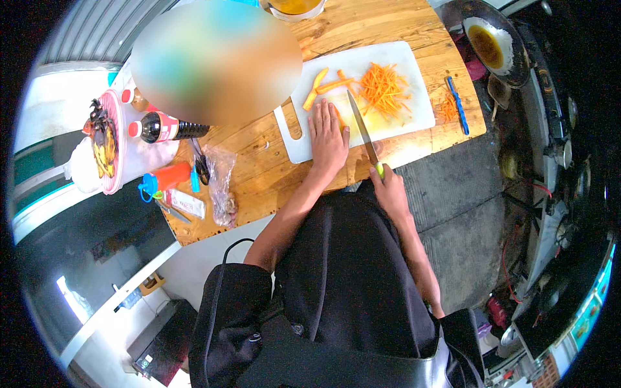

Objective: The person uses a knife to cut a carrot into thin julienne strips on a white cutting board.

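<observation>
A white cutting board lies on the wooden table in front of me. My left hand presses flat on its near left part, holding down a carrot piece that is mostly hidden under the fingers. In my right hand is a kitchen knife, gripped by its yellow-green handle. The blade points away from me, just right of the left hand, its tip over the board. Beyond the fingertips lie several cut carrot pieces. A heap of carrot shreds sits right of the blade.
A blue peeler and more shreds lie on the table right of the board. Leftward are a dark sauce bottle, an orange squeeze bottle, a plastic bag and another knife. A wok stands at right.
</observation>
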The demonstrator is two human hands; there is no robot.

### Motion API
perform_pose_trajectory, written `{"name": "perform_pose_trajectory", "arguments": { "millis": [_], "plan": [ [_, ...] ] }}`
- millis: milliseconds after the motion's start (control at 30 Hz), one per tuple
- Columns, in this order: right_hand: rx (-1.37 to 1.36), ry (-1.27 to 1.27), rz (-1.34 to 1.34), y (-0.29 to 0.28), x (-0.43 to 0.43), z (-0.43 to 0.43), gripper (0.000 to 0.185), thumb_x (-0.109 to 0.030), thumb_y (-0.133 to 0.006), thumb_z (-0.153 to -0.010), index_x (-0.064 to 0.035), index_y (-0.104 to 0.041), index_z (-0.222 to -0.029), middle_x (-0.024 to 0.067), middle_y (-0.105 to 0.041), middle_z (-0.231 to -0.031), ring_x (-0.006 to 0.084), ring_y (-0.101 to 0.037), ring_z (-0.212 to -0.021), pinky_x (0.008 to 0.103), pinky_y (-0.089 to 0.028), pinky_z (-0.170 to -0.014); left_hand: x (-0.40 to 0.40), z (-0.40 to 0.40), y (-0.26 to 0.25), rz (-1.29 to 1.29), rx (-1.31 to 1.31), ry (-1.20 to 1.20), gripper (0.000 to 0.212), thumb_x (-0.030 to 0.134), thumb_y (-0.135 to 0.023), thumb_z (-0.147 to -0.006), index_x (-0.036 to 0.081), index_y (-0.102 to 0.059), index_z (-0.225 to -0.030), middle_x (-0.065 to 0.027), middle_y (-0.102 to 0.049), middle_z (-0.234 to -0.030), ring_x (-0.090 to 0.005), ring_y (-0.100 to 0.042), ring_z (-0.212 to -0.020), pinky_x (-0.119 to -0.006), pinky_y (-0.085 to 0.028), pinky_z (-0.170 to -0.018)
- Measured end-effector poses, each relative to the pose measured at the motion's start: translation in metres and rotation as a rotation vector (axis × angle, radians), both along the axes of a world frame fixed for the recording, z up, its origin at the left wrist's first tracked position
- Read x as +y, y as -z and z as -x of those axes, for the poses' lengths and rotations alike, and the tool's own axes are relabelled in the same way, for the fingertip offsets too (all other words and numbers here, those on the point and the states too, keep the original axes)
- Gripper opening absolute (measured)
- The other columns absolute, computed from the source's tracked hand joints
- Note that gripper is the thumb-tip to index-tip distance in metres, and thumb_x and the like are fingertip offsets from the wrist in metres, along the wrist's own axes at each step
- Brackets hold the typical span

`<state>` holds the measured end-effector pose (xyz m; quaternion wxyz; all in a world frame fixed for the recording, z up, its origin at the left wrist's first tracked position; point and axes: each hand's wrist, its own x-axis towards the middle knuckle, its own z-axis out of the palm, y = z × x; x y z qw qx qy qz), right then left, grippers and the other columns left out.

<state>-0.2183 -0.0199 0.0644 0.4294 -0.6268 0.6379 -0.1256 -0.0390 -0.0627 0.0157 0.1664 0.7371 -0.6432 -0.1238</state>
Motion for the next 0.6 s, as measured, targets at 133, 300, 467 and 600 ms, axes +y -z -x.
{"name": "perform_pose_trajectory", "arguments": {
  "millis": [133,300,467,600],
  "plan": [
    [-0.017,-0.042,-0.014,0.001,-0.005,0.000,0.032,-0.027,-0.057,-0.094,0.0048,-0.055,-0.092,0.0311,-0.060,-0.072,0.0496,-0.060,-0.072,0.0549,-0.047,-0.060,0.003,-0.002,0.005,0.008,-0.023,0.025,0.064,0.021,-0.049,-0.095,-0.008,-0.023,-0.146,-0.0209,-0.015,-0.156,-0.0366,-0.013,-0.145,-0.053,-0.012,-0.116],
    [-0.013,-0.088,0.024,0.004,-0.004,-0.002,0.031,-0.026,-0.057,-0.094,0.0047,-0.055,-0.092,0.0311,-0.061,-0.073,0.0492,-0.060,-0.072,0.0550,-0.048,-0.061,0.005,-0.003,0.003,0.009,0.015,0.027,0.060,0.020,-0.046,-0.096,-0.008,-0.025,-0.145,-0.0201,-0.018,-0.156,-0.0358,-0.014,-0.145,-0.053,-0.012,-0.116],
    [-0.039,-0.099,0.017,0.003,-0.004,-0.007,0.030,-0.024,-0.058,-0.093,0.0050,-0.055,-0.093,0.0315,-0.061,-0.075,0.0492,-0.061,-0.073,0.0553,-0.048,-0.062,0.005,-0.004,0.004,-0.005,-0.011,0.035,0.058,0.020,-0.044,-0.097,-0.009,-0.025,-0.145,-0.0204,-0.019,-0.156,-0.0354,-0.014,-0.145,-0.053,-0.012,-0.117],
    [-0.028,-0.120,0.083,0.008,0.001,-0.011,0.030,-0.024,-0.058,-0.094,0.0059,-0.055,-0.092,0.0312,-0.061,-0.074,0.0491,-0.061,-0.072,0.0552,-0.048,-0.062,0.007,-0.005,0.005,0.017,-0.001,0.042,0.058,0.021,-0.042,-0.098,-0.009,-0.026,-0.144,-0.0212,-0.020,-0.155,-0.0353,-0.014,-0.145,-0.053,-0.012,-0.117]
  ]
}}
